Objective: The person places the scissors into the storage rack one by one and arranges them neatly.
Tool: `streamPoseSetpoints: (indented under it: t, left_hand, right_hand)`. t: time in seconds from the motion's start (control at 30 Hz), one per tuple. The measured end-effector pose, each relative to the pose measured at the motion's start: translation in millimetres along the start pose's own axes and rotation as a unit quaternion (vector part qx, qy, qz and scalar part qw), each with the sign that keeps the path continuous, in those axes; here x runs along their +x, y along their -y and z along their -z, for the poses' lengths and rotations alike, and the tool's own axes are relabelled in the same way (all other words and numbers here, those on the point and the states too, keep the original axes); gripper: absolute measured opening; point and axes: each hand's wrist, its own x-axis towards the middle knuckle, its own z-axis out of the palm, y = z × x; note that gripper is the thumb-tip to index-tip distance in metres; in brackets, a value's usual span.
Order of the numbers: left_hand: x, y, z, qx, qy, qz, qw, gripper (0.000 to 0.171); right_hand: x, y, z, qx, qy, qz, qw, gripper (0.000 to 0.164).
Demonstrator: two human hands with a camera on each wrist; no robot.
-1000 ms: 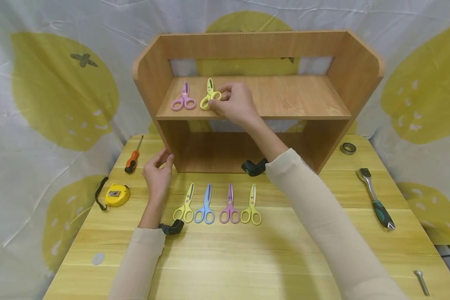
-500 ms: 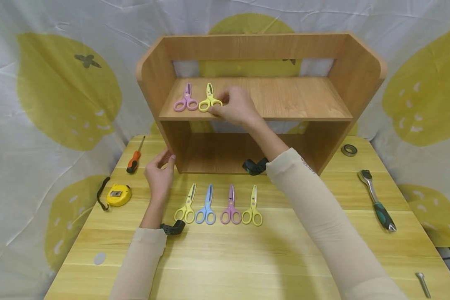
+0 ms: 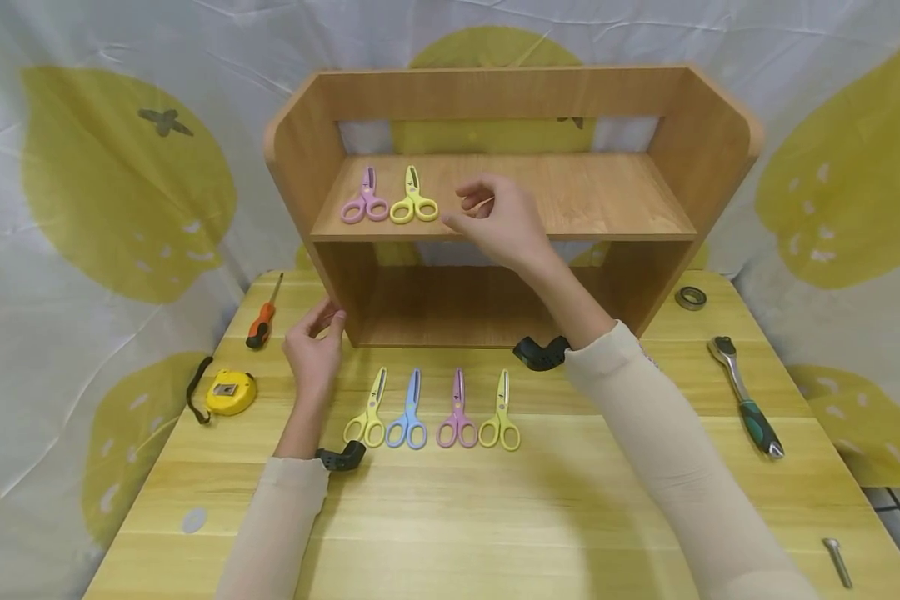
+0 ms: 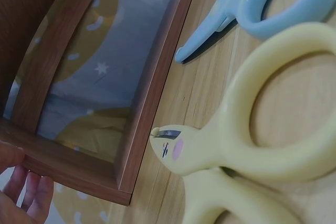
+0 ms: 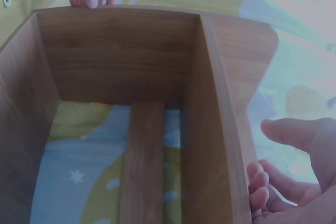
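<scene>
1. Two scissors lie on the upper board of the wooden shelf (image 3: 585, 196), left of the right hand (image 3: 506, 221): the yellow scissors (image 3: 412, 199) just beside its fingertips but not touching them, the pink scissors (image 3: 367, 197) farther left.
2. The right hand holds nothing; its thumb stands apart from its bent fingers.
3. The left hand (image 3: 315, 350) touches the outer side of the shelf's left panel low down, its thumb and fingers spread, pinching nothing.
4. Right of the left hand and nearer the person, a row of four scissors (image 3: 459, 406) lies on the table (image 3: 450, 517), blades toward the shelf: yellow, blue, pink, yellow.
5. Left of the left hand are an orange-and-black screwdriver (image 3: 262, 323) and, nearer the person, a yellow tape measure (image 3: 232, 392).
6. Well to the right of the right hand lie a ratchet wrench (image 3: 754, 419) and a bolt (image 3: 837, 562).
</scene>
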Motion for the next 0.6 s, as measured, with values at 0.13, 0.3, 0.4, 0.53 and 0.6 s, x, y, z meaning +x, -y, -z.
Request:
streamPoseSetpoints:
  t: [0.13, 0.3, 0.4, 0.53, 0.6]
  left_hand:
    - [0.0, 0.0, 0.3, 0.002, 0.002, 0.002, 1.0000, 0.031]
    - [0.1, -0.9, 1.5, 0.005, 0.004, 0.008, 1.0000, 0.032]
    - [0.4, -1.8, 3.1, 0.002, 0.005, 0.010, 0.9999, 0.032]
    - [-1.1, -2.6, 3.2, 0.001, 0.011, 0.012, 0.9999, 0.034]
    - [-1.4, -2.5, 2.0, 0.005, 0.012, 0.011, 0.9999, 0.034]
  right_hand:
    - [-19, -7, 15, 0.018, -0.021, 0.016, 0.999, 0.042]
    - [-45, -13, 29, 0.030, -0.035, 0.047, 0.998, 0.042]
    - [-60, -15, 34, 0.040, -0.033, 0.056, 0.997, 0.040]
    - [-84, -21, 38, 0.037, -0.028, 0.060, 0.997, 0.036]
    - [-95, -29, 38, 0.031, -0.023, 0.061, 0.997, 0.034]
